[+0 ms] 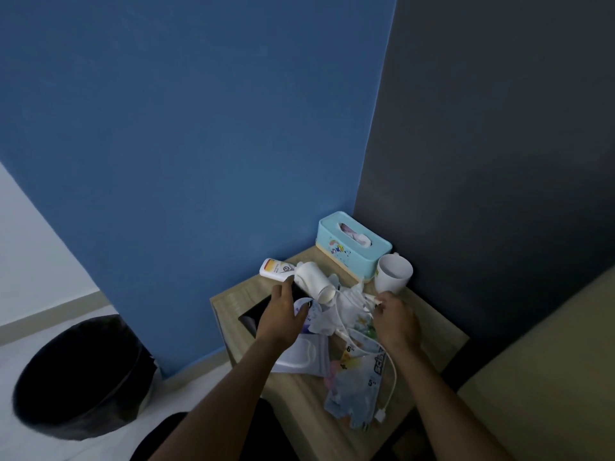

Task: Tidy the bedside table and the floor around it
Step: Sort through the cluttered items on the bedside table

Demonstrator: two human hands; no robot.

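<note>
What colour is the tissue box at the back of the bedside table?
The tissue box is light turquoise with a cream base, clearest in the head view.

L hand (pixel 283 311), R hand (pixel 394 319) curled.

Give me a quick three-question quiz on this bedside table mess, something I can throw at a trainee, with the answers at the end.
1. True or false: the mug stands left of the tissue box.
2. What do the right hand's fingers pinch? A the mug; B the white cable; C the tissue box.
3. Fill the gap: the black bin stands on the ____, left of the table.
Key: 1 false, the mug stands right of the box; 2 B; 3 floor.
</note>
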